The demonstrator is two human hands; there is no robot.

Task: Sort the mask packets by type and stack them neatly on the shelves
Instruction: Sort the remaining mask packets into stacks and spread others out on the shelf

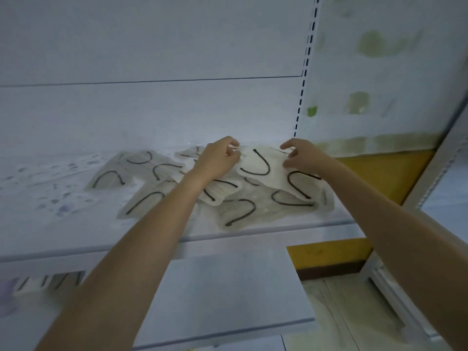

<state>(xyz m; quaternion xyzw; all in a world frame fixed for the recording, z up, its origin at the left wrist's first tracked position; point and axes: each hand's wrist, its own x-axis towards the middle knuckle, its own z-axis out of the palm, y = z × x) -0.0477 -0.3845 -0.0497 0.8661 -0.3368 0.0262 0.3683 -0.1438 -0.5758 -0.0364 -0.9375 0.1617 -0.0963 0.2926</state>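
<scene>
White mask packet (255, 160), fingers (231, 142) pinching both ends

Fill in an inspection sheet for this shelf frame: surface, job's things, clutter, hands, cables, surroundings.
Surface: white upper shelf, dark specks on its left part.
Job's things: mask packets lie in a loose, overlapping heap, unsorted; top packet sits at the back of the heap; more packets on the lower shelf, far left.
Clutter: nothing seen.
Hands: left hand and right hand each pinch an edge of the top packet.
Cables: nothing seen.
Surroundings: slotted upright, yellow panel, pale floor.
</scene>
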